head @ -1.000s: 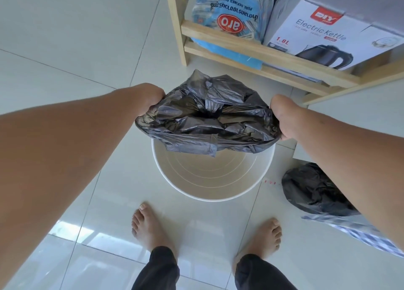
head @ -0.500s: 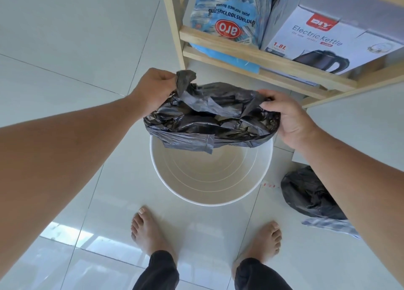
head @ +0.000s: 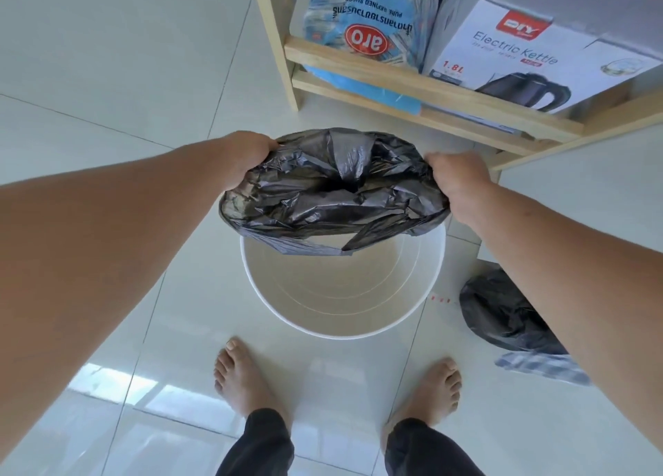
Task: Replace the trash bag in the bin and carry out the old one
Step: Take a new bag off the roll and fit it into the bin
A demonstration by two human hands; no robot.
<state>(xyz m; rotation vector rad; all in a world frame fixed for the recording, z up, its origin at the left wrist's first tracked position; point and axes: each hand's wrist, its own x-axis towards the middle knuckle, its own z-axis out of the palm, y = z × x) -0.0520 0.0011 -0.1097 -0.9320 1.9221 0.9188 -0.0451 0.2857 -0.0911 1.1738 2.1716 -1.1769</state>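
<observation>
A fresh black bag [head: 333, 195] is held stretched between the left hand [head: 251, 159] and the right hand [head: 457, 183] just above the far rim of the empty white bin [head: 341, 296], presumably so that its mouth can be spread wide and lowered inside. The bag's rim is gathered at either end inside closed fingers, which are largely hidden by the crumpled plastic, while the middle sags between the fists. The old bag [head: 502, 314], it seems, has been set on the floor to the right for carrying out.
</observation>
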